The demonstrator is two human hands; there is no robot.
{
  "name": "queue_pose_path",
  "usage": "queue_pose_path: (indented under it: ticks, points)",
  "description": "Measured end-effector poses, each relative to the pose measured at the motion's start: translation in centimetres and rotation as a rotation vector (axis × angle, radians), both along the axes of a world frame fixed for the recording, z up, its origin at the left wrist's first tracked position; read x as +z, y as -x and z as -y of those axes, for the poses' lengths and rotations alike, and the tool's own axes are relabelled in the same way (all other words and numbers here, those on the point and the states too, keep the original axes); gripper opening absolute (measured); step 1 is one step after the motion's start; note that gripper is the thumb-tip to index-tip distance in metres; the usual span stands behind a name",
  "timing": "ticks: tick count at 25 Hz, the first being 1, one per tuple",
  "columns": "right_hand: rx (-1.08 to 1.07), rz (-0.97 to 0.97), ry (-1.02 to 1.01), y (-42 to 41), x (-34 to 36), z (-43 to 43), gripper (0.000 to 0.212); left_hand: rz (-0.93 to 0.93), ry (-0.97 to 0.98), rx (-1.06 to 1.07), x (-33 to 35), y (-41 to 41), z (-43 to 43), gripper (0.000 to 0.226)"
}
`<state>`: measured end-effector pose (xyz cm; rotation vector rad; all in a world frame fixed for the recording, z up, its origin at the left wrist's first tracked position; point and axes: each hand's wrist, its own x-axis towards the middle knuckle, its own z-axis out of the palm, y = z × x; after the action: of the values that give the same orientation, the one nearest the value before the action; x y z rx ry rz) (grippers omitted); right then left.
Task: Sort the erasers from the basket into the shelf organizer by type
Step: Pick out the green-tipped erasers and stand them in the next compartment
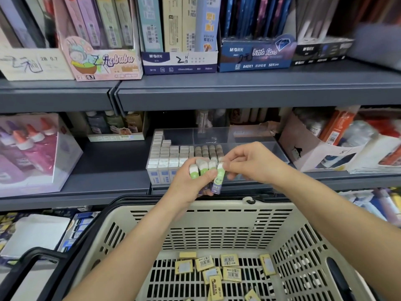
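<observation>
a row of green erasers is being gripped in the left hand, with the fingers curled round it. the end eraser, at the row's right, is being pinched by the right hand — thumb and fingertips closed on its top. just behind the grip, white erasers and grey erasers are being kept in rows in the organizer. below the grip — well apart — yellow erasers are lying loose in the basket.
</observation>
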<state>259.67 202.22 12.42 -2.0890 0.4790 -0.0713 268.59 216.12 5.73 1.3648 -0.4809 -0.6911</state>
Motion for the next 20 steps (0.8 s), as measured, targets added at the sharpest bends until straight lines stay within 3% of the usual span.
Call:
queue_pose_path:
  ticks: [6, 10, 16, 20]
  points:
    - [-0.165, 0.178, 0.147, -1.5, 1.2, 4.2, 0.020, 0.240, -0.168, 0.110, 0.1, -1.7, -1.1, 0.015]
    - [-0.182, 0.133, 0.345, -3.4, 0.3, 5.3, 0.037, 0.258, -0.185, 0.148, -0.3, -1.3, -1.2, 0.015]
    - [-0.067, -0.044, 0.468, -4.4, -2.6, 5.1, 0.010, 0.232, -0.183, 0.161, -0.1, -1.1, -1.2, 0.016]
    - [-0.043, -0.118, 0.540, -4.4, -2.7, 5.1, 0.005, 0.229, -0.185, 0.158, 0.0, -1.1, -1.2, 0.014]
